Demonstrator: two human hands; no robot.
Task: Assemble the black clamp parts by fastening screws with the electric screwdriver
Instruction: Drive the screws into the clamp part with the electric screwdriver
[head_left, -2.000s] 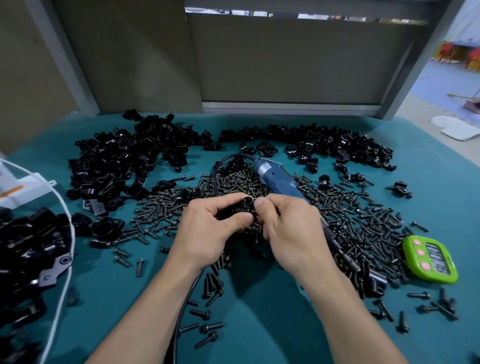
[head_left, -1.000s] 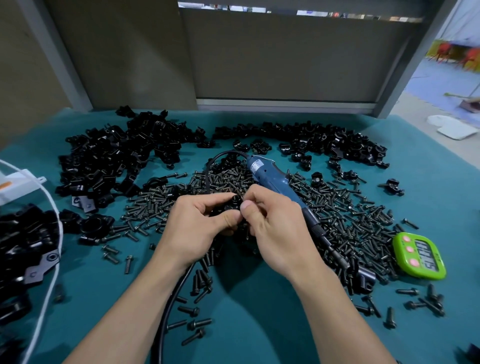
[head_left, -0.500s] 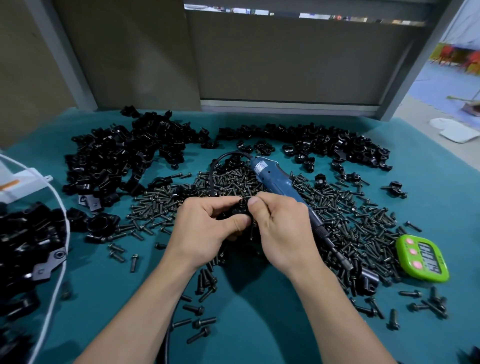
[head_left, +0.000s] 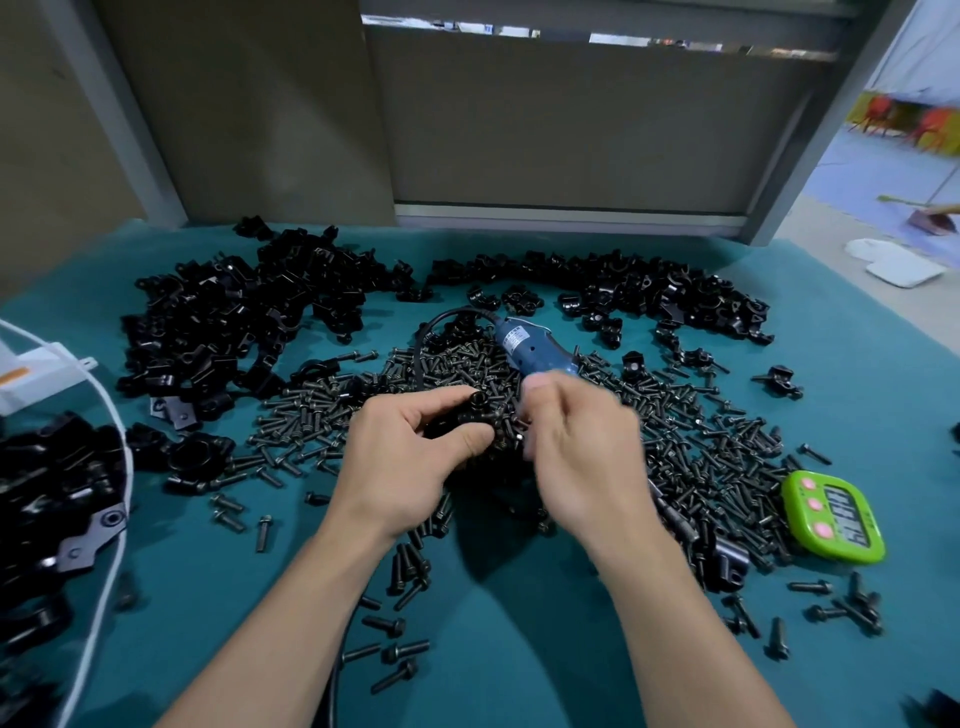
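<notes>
The fingers (head_left: 436, 399) of the left hand (head_left: 405, 457) are pinching a black clamp part (head_left: 475, 410) over heaped screws (head_left: 701, 441), the blurred right hand (head_left: 576, 447) is curling beside it, grip unclear, and the blue screwdriver (head_left: 535, 348) is lying just behind on the surface (head_left: 519, 634).

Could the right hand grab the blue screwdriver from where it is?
Probably yes. The blue electric screwdriver lies uncovered on the loose black screws, right by the right hand, with nothing between them. That hand is blurred, so whether its fingers are free is unclear.
</notes>
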